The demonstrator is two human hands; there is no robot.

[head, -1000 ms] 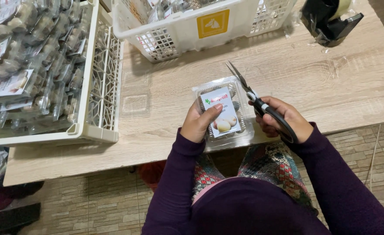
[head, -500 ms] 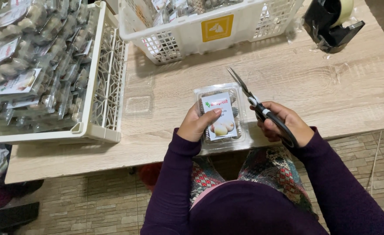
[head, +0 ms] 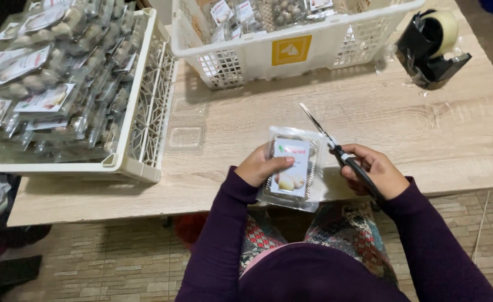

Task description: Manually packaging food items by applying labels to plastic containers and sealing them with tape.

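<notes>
Now trimming step, I'd say: left hand [head: 257, 166] pinches clear packet [head: 292, 168] w/ fingers, right hand [head: 376, 173] clenched on scissors [head: 336, 148], blades at packet's right edge; next needs steady closing cut.

A pale wood-grain surface [head: 246, 106] fills the far part of the view, its near edge running left to right. Beneath it lies a floor [head: 90, 263] of narrow beige brick-like tiles, also visible at the right. At the left of the surface stands a white lattice crate [head: 146, 112], packed with clear packs, and a second white crate [head: 291, 53] sits at the far middle. A black tape dispenser [head: 431, 47] rests at the far right. Light is soft and even, with faint shadows beside the crates.
</notes>
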